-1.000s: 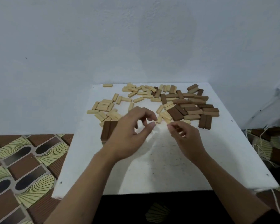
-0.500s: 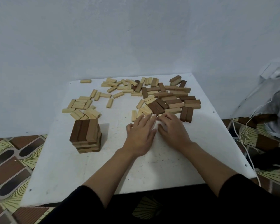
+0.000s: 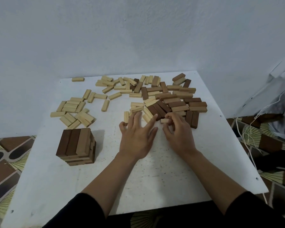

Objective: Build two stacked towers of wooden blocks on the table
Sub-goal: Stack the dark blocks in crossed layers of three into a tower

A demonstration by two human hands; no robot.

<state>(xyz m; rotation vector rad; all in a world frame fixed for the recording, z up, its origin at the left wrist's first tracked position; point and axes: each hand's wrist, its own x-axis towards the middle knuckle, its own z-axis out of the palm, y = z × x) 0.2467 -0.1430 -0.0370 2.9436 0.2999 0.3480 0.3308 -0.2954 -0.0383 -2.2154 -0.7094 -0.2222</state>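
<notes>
With right hand (image 3: 178,134), pinching a small pale block (image 3: 164,120) between thumb and curled fingers, at the near edge of the mixed pile (image 3: 174,99) of brown and pale blocks; with left hand (image 3: 136,137), just beside, palm down over the table (image 3: 155,181), fingers spread and straight, tips touching loose pieces (image 3: 136,108); to the left, well apart from both hands, a tower (image 3: 76,145) of several brown layers, standing upright; beyond it, a scatter (image 3: 72,111) of pale blocks; at far edge near the wall (image 3: 138,38), one lone block (image 3: 78,79); at right, over patterned floor (image 3: 10,162), a white cord (image 3: 247,145).
</notes>
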